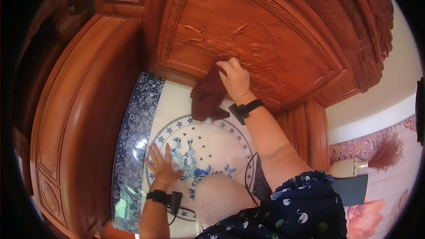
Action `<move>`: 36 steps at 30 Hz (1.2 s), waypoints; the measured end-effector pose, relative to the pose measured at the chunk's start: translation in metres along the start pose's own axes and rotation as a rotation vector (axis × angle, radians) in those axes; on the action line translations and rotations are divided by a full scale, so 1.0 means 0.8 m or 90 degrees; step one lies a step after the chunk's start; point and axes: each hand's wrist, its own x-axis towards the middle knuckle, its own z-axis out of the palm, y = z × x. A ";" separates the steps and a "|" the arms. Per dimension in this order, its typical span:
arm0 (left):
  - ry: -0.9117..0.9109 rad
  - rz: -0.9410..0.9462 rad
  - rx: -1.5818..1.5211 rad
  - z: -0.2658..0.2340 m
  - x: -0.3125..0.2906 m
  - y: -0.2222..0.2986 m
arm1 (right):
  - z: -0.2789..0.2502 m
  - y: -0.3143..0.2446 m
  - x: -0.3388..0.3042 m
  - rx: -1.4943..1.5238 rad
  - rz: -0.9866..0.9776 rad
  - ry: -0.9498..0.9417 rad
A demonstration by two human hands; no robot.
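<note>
Right hand (pixel 236 79) pinches maroon cloth (pixel 206 97), left hand (pixel 164 171) splays wide; pale pot (pixel 343 168) holds reddish sprigs (pixel 388 152).

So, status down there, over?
Right hand gripping dark red cloth at carved wooden panel. Left hand open, empty. Nothing visibly blocking the cloth.

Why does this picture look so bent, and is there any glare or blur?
Head view: the fisheye lens likely bows the wooden armrest and leaves black corners; head view: white glare and a greenish reflection sit on the glossy blue border; head view: the right hand and dark red cloth show no strong motion smear.
</note>
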 end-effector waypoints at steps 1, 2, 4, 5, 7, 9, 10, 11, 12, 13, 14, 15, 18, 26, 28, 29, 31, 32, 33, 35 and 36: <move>0.000 0.005 -0.014 -0.001 -0.003 -0.002 | 0.001 0.002 -0.004 -0.046 -0.020 -0.017; -0.003 0.017 -0.037 -0.003 -0.003 -0.006 | 0.001 0.003 -0.011 -0.060 0.005 -0.014; -0.004 0.026 -0.042 -0.007 -0.001 -0.007 | 0.002 -0.002 -0.023 -0.045 0.097 -0.005; 0.001 0.026 -0.047 -0.010 -0.001 -0.004 | 0.005 -0.004 -0.022 -0.051 0.098 -0.005; 0.002 0.028 -0.037 -0.015 -0.001 -0.002 | 0.007 -0.012 -0.015 0.023 0.087 0.095; -0.026 0.027 -0.068 -0.013 -0.003 -0.019 | 0.012 -0.039 -0.007 0.076 0.123 0.095; -0.029 0.044 -0.110 -0.022 -0.005 -0.022 | 0.009 -0.038 -0.007 0.029 0.150 0.026; -0.033 0.041 -0.181 -0.034 -0.007 -0.022 | 0.005 -0.038 -0.007 -0.014 0.179 -0.044; -0.014 0.071 -0.193 -0.056 -0.017 -0.012 | 0.003 -0.022 -0.016 -0.072 0.219 -0.111; 0.010 0.094 -0.206 -0.082 -0.030 -0.007 | 0.003 -0.010 -0.026 -0.022 0.239 -0.034; 0.016 0.094 -0.188 -0.102 -0.038 -0.008 | -0.003 0.000 -0.040 0.036 0.360 0.004; 0.032 0.180 -0.269 -0.116 -0.048 -0.019 | -0.006 -0.014 -0.047 0.106 0.479 0.030; 0.018 0.234 -0.361 -0.186 -0.105 -0.006 | -0.054 -0.047 -0.048 0.309 0.709 0.054; 0.037 0.370 -0.306 -0.282 -0.206 0.030 | -0.260 -0.243 0.007 1.024 0.886 0.084; 0.033 0.429 -0.251 -0.303 -0.228 0.075 | -0.276 -0.265 -0.004 1.137 0.850 0.058; 0.033 0.428 -0.239 -0.310 -0.240 0.084 | -0.301 -0.293 0.008 1.129 0.828 0.017; 0.083 0.453 -0.240 -0.304 -0.248 0.082 | -0.320 -0.331 0.019 1.137 0.873 -0.003; -0.024 0.386 -0.364 -0.302 -0.248 0.082 | -0.319 -0.335 0.011 1.179 0.876 0.017; -0.131 0.307 -0.482 -0.301 -0.251 0.083 | -0.322 -0.337 0.003 1.162 0.887 0.009; -0.121 0.260 -0.508 -0.297 -0.259 0.075 | -0.329 -0.335 -0.007 1.081 0.887 0.039; -0.122 0.246 -0.538 -0.296 -0.266 0.071 | -0.325 -0.332 -0.020 1.083 0.896 0.054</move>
